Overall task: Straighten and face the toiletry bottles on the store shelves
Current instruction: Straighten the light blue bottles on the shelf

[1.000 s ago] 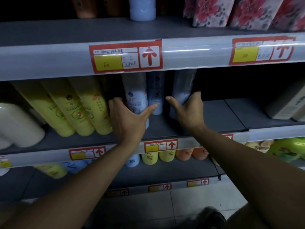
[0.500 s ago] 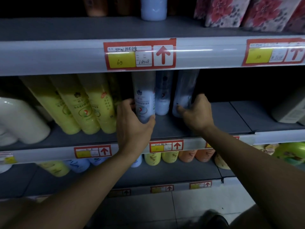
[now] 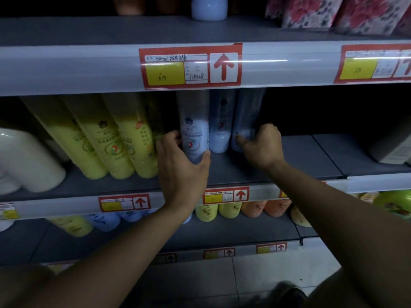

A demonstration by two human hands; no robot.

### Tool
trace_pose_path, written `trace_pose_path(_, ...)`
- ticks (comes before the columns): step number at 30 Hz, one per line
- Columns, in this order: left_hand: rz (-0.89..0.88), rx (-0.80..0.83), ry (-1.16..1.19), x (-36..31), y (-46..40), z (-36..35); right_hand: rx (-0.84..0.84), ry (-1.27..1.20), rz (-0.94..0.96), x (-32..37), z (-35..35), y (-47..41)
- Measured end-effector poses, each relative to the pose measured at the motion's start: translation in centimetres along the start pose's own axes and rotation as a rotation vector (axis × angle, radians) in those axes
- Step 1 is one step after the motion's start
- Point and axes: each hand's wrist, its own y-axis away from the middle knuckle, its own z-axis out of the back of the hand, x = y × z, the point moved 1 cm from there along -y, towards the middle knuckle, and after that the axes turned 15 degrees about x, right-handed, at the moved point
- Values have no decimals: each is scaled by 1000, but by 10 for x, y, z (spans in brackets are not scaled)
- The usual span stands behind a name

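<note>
Three pale blue-white bottles stand on the middle shelf (image 3: 307,156). My left hand (image 3: 182,165) grips the base of the front bottle (image 3: 194,130), whose label faces me. A second pale bottle (image 3: 221,127) stands just behind and to its right, untouched. My right hand (image 3: 262,147) curls round the base of the third bottle (image 3: 246,121), which is dim and partly hidden by my fingers. Left of these stand three yellow bottles (image 3: 124,138) in a row, labels facing forward.
White jugs (image 3: 24,158) sit at the far left of the shelf, a white box (image 3: 393,147) at the far right. The upper shelf holds a pale bottle (image 3: 209,7) and floral packs (image 3: 333,12). Yellow, blue and orange bottles (image 3: 229,210) line the lower shelf.
Both hands went from open and reaching to closed round the pale bottles: the left on the front one, the right on the rightmost. The front bottle has come slightly forward.
</note>
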Motion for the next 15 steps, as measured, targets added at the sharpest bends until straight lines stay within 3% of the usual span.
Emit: trace_pose_path(15,7,-27,-9,2,0,-1,8,8,-4,-3,-1,-3)
